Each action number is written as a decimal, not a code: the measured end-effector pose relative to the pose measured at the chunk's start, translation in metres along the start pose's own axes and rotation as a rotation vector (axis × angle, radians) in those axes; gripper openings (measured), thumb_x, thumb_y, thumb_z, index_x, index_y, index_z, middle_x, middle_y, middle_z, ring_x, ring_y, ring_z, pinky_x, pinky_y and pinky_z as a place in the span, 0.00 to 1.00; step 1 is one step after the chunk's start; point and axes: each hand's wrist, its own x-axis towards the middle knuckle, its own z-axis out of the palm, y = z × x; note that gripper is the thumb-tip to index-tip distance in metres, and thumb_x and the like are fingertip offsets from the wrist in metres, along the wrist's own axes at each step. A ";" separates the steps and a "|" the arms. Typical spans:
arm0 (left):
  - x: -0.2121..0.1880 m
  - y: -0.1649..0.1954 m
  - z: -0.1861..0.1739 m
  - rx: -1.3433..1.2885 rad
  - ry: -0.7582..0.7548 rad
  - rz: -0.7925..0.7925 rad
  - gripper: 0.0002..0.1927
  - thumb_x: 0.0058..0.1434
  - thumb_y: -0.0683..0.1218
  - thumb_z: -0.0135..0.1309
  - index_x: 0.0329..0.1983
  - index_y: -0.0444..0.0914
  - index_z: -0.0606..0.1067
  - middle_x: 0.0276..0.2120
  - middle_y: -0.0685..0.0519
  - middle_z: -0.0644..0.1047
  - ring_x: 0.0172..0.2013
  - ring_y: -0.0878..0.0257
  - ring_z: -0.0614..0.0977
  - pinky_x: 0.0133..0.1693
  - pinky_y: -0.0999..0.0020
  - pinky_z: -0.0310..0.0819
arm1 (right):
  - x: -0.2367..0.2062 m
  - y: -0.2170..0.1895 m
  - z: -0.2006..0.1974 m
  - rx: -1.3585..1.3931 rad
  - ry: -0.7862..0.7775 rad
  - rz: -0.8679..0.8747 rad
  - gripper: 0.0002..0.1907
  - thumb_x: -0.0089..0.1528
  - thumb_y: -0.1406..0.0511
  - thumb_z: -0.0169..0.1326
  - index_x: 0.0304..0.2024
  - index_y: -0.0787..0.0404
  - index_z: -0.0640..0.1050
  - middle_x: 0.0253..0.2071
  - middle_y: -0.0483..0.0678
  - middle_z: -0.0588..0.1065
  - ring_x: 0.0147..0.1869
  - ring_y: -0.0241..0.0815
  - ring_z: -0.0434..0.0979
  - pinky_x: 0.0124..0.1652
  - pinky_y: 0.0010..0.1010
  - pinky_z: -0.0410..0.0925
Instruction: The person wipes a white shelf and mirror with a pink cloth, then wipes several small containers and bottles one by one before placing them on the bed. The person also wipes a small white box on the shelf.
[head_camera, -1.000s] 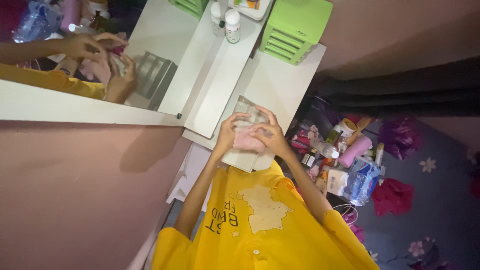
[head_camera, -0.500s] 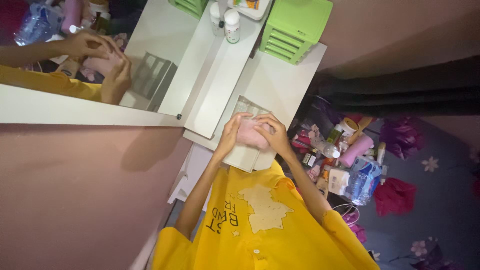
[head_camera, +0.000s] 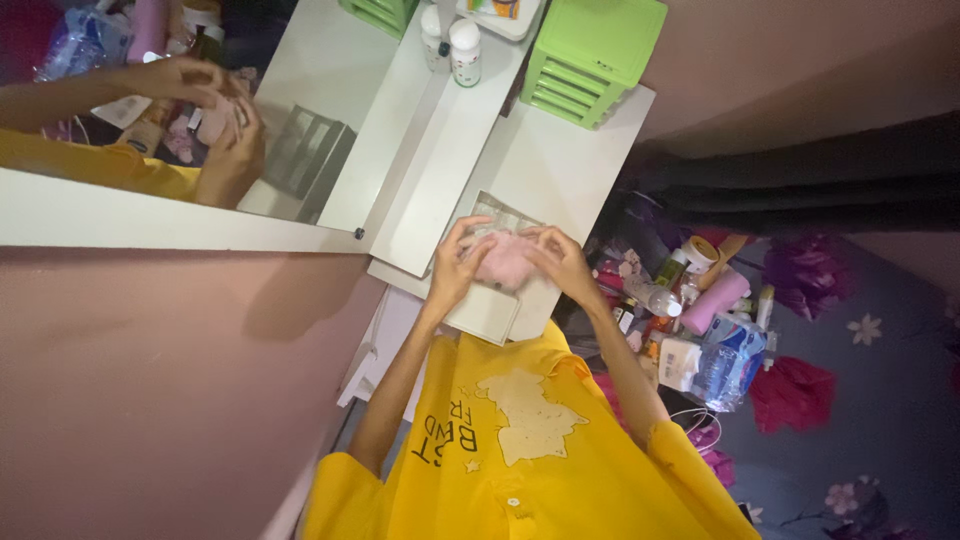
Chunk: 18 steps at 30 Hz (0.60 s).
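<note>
My left hand and right hand, fingers curled closed, grip 1 soft pink fluffy cloth above the white plastic drawer box.

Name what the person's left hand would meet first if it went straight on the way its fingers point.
The pink fluffy thing, which the left hand already grips; beyond that, probably the right hand.

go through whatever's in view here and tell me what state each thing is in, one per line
pink fluffy item: held between both hands
left hand: closed on the pink fluffy item
right hand: closed on the pink fluffy item
white drawer: pulled open
green drawer unit: drawers shut
white bottles: upright, capped
</note>
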 end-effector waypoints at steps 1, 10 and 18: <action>0.000 0.001 0.001 -0.004 0.017 0.012 0.18 0.67 0.35 0.56 0.60 0.33 0.71 0.55 0.47 0.77 0.53 0.61 0.83 0.50 0.72 0.78 | -0.001 0.008 0.001 0.157 0.019 0.090 0.12 0.66 0.67 0.57 0.48 0.59 0.68 0.63 0.49 0.72 0.64 0.40 0.73 0.52 0.34 0.71; 0.002 -0.007 0.017 0.055 0.231 0.100 0.14 0.70 0.37 0.54 0.57 0.31 0.75 0.49 0.48 0.81 0.48 0.67 0.81 0.48 0.74 0.76 | -0.016 0.021 0.052 0.710 0.233 0.161 0.28 0.69 0.63 0.50 0.70 0.56 0.58 0.63 0.48 0.68 0.63 0.42 0.72 0.57 0.40 0.69; -0.008 -0.025 0.011 0.627 0.327 0.360 0.20 0.64 0.30 0.45 0.57 0.35 0.75 0.41 0.45 0.79 0.39 0.53 0.82 0.40 0.60 0.76 | -0.015 0.023 0.057 0.168 0.388 0.136 0.14 0.69 0.63 0.57 0.51 0.67 0.77 0.38 0.41 0.73 0.38 0.29 0.66 0.37 0.23 0.61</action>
